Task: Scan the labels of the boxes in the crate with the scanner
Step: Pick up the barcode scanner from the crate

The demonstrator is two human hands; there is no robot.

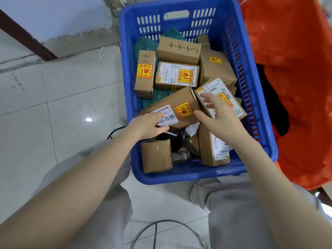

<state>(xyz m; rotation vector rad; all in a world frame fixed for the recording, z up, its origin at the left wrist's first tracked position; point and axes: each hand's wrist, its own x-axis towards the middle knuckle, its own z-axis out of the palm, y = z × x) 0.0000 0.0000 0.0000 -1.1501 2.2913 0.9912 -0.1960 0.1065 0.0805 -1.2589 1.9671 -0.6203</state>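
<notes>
A blue crate [251, 72] on the tiled floor [62, 105] holds many cardboard boxes, and near its front edge lies a long box [172, 108] with a white barcode label [166, 116] and a yellow sticker. The left hand [145, 126] rests on that box's label end with fingers loosely curled, apparently around the black scanner [177, 139] just beneath, though the grip is partly hidden. The right hand [218, 117] is spread open, its fingers over a labelled box [220, 97] leaning at the crate's right side, gripping nothing.
</notes>
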